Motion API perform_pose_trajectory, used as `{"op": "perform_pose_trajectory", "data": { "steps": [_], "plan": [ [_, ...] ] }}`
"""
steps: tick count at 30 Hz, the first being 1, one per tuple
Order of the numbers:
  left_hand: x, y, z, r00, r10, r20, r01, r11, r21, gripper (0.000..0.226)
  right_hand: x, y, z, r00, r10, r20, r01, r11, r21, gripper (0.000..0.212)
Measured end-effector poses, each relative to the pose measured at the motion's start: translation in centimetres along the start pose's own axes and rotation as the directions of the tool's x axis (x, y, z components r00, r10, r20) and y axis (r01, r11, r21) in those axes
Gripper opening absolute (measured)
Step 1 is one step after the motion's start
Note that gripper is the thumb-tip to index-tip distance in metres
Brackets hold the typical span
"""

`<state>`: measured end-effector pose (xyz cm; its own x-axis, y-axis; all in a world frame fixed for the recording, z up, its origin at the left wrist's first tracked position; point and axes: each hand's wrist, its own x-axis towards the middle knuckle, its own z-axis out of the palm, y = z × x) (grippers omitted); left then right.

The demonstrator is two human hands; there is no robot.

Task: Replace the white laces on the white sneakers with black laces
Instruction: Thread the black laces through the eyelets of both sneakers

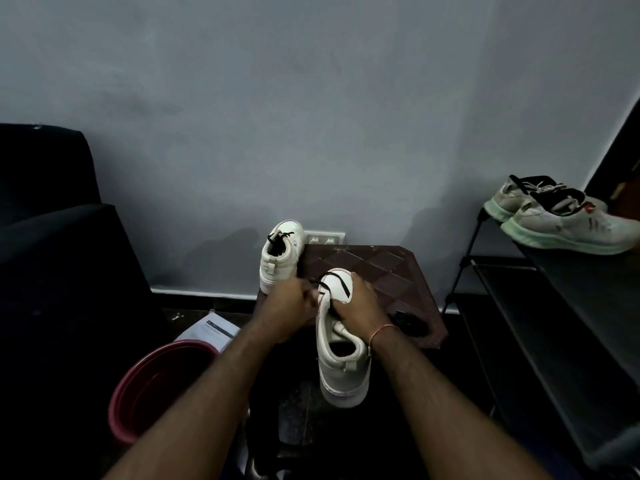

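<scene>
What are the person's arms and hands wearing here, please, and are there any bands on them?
The left forearm and right forearm are bare, with no sleeves in view. The left hand and right hand have no gloves. A thin reddish thread band circles the right wrist; the left wrist shows nothing worn.

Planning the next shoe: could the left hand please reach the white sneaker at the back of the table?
Probably yes. The far sneaker stands just beyond the left hand with nothing between them, though that hand pinches the black lace of the near sneaker and would have to let go.
</scene>
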<state>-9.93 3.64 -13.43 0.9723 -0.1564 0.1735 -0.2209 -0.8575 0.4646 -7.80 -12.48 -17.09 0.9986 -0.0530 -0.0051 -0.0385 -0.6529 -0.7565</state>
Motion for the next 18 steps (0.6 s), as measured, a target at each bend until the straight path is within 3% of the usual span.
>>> {"op": "perform_pose_trajectory", "data": {
  "steps": [2,3,4,5,7,8,9,10,11,13,14,16,18],
  "plan": [
    [0.0,1.2,-1.5,0.980,-0.025,-0.197,-0.020,0.974,-0.227,0.027,-0.3,-0.2,-0.2,1.000,-0.020,0.016,0.020,1.000,-0.010,0.067],
    [0.1,2.0,-2.7,0.949,-0.097,-0.298,-0.038,0.909,-0.416,0.028,-0.8,-0.6,-0.5,0.999,-0.022,0.033,0.023,1.000,-0.021,0.064],
    [0.4,2.9,-4.3,0.901,-0.213,-0.377,-0.092,0.757,-0.647,0.027,-1.1,-1.0,-0.8,0.999,-0.032,0.037,0.033,0.999,-0.027,0.060],
    [0.9,3.6,-6.0,0.858,-0.327,-0.397,-0.182,0.529,-0.829,0.026,-1.0,-1.1,-0.8,0.999,-0.034,0.034,0.034,0.999,-0.024,0.059],
    [2.0,4.4,-8.8,0.858,-0.394,-0.328,-0.319,0.090,-0.943,0.025,-0.7,-0.9,-0.7,1.000,-0.015,0.023,0.015,1.000,-0.007,0.063],
    [2.3,4.6,-9.3,0.886,-0.370,-0.279,-0.320,-0.054,-0.946,0.025,-0.6,-0.9,-0.6,1.000,-0.002,0.012,0.003,1.000,-0.006,0.068],
    [2.2,4.9,-9.2,0.914,-0.342,-0.220,-0.273,-0.114,-0.955,0.024,-0.3,-0.6,-0.3,1.000,0.002,0.003,-0.002,1.000,0.000,0.073],
    [1.9,4.8,-8.5,0.928,-0.333,-0.167,-0.202,-0.072,-0.977,0.025,-0.4,-0.6,-0.3,1.000,-0.003,0.006,0.003,1.000,0.002,0.076],
    [1.6,4.4,-7.3,0.927,-0.346,-0.144,-0.123,0.083,-0.989,0.025,-0.8,-1.2,-0.7,1.000,-0.013,0.017,0.013,1.000,-0.002,0.074],
    [1.5,2.5,-4.0,0.918,-0.338,-0.207,0.017,0.555,-0.831,0.027,-1.5,-2.2,-1.7,0.998,-0.033,0.049,0.034,0.999,-0.030,0.060],
    [1.4,1.6,-2.7,0.929,-0.306,-0.209,0.074,0.705,-0.705,0.027,-1.6,-2.3,-2.4,0.997,-0.037,0.074,0.040,0.998,-0.047,0.052],
    [1.0,0.7,-0.8,0.958,-0.256,-0.128,0.148,0.825,-0.546,0.025,-1.3,-2.3,-4.3,0.995,-0.015,0.097,0.021,0.998,-0.058,0.047],
    [0.4,0.9,0.4,0.967,-0.233,-0.104,0.166,0.883,-0.438,0.016,-1.0,-2.0,-6.7,0.999,0.020,0.031,-0.021,0.999,0.041,0.036]
  ]
}}
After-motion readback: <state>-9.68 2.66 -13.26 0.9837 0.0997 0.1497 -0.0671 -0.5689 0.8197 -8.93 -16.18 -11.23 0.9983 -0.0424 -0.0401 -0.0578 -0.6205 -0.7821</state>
